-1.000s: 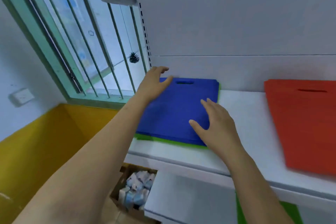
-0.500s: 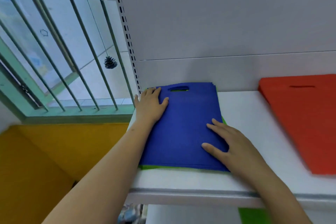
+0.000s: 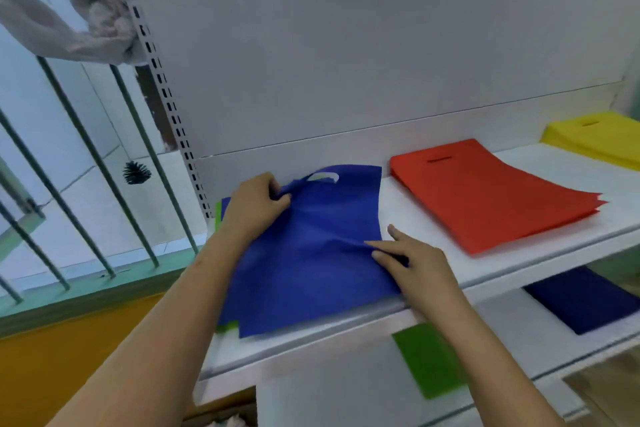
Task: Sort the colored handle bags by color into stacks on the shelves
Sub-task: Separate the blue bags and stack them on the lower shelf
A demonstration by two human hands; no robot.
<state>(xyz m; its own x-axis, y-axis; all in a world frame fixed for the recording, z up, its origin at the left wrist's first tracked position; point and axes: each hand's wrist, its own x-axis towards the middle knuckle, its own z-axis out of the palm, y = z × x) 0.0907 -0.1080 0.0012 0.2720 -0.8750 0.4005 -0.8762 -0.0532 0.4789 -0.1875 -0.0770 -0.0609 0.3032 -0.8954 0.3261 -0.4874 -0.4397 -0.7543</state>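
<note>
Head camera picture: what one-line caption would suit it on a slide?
Left hand grips a blue bag near its handle, right hand pinches its edge, beside the red stack.

Bag on shelf, apparently atop another, stack to right

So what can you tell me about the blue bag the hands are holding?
The blue bag is flat, made of what looks like soft, thin fabric, with a cut-out handle slot near its top edge. It lies on the white shelf, on top of a green bag peeking out beneath. The left hand grips and lifts its top left corner by the slot, bunching the fabric. The right hand pinches its right edge, making wrinkles.
</note>
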